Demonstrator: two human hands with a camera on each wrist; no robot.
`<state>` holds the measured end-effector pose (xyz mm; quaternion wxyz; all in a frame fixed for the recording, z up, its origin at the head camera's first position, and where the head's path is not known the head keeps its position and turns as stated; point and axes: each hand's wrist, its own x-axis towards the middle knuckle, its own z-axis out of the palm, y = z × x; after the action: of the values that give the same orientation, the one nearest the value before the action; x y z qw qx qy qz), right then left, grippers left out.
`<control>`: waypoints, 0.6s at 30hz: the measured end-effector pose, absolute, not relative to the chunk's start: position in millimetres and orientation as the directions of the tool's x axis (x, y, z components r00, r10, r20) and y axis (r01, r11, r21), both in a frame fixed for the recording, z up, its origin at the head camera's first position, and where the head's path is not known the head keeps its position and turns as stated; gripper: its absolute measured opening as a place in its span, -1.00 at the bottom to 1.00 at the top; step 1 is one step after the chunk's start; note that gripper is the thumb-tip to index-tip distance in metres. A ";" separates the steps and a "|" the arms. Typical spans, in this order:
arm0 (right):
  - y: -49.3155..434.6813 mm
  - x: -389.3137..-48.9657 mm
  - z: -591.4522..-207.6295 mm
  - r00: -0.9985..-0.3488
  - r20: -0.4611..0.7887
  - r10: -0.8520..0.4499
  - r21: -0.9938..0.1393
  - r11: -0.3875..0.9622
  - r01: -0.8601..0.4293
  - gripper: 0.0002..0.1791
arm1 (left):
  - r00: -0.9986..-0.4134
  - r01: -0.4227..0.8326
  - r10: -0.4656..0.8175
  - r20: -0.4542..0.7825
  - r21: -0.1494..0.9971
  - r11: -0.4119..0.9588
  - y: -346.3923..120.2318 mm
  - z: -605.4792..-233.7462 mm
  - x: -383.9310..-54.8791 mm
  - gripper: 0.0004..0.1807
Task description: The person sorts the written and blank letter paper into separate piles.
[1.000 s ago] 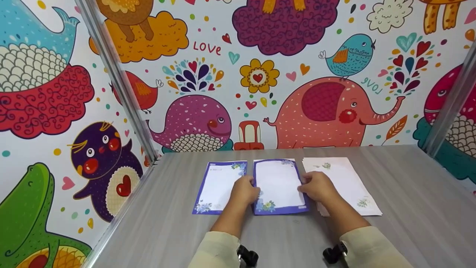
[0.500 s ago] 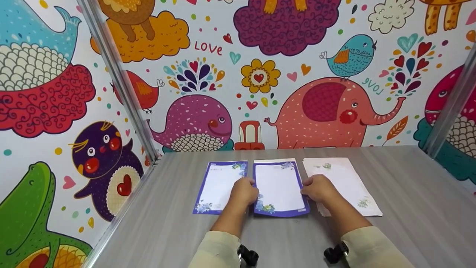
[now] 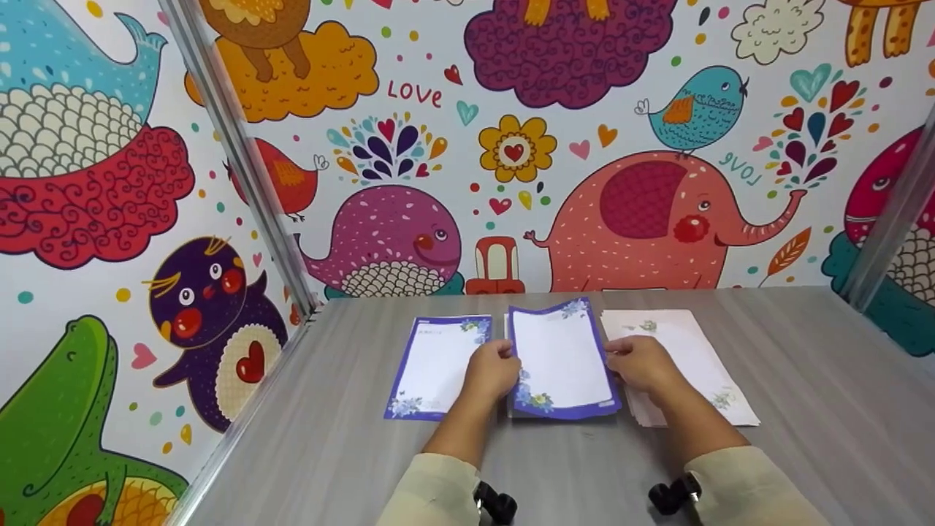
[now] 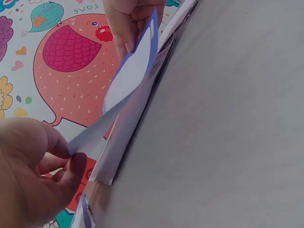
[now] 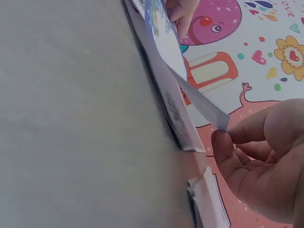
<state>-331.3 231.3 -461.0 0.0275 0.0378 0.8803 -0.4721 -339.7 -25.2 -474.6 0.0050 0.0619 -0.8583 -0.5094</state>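
Note:
A sheet of stationery paper (image 3: 561, 358) with a purple border and blue flowers is lifted in the middle, curved, its far edge raised. My left hand (image 3: 491, 371) pinches its left edge between thumb and fingers. On the opposite edge my right hand (image 3: 646, 365) pinches it likewise. In the left wrist view the raised sheet (image 4: 127, 80) bows above a paper stack (image 4: 124, 135) lying on the table. The right wrist view shows thumb and finger of the right hand (image 5: 268, 159) on the sheet's edge. Most of the stack beneath is hidden in the head view.
To the left lies another purple-bordered sheet (image 3: 438, 365). A stack of pale paper with green flower prints (image 3: 690, 358) lies to the right, partly under the right forearm. The grey table (image 3: 329, 453) meets a cartoon-printed wall (image 3: 511, 219) behind and at the left.
Half a second ago the middle sheet had slid slightly toward me; now it is raised off the stack, its far edge higher and wavy. Both hands keep their pinch. The view has shifted slightly.

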 end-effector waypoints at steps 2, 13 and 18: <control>237.3 -331.1 -457.7 -0.995 -0.090 0.042 -0.835 0.542 0.098 -0.57 | -0.993 -0.090 -0.106 -0.049 0.896 0.434 -21.3 -474.0 -338.7 -0.52; 298.5 -324.0 -447.5 -0.983 -0.185 -0.011 -0.876 0.454 0.160 -0.45 | -0.999 -0.013 -0.042 0.001 0.947 0.322 20.7 -471.4 -329.2 -0.45; 325.9 -319.3 -442.1 -0.972 -0.236 -0.004 -0.864 0.459 0.208 -0.42 | -0.999 0.020 -0.022 0.027 0.968 0.248 47.6 -472.9 -325.5 -0.43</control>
<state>-319.3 325.9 -442.1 0.1024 0.0603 0.8479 -0.5166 -325.5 47.6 -472.9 0.0175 0.0007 -0.7898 -0.6131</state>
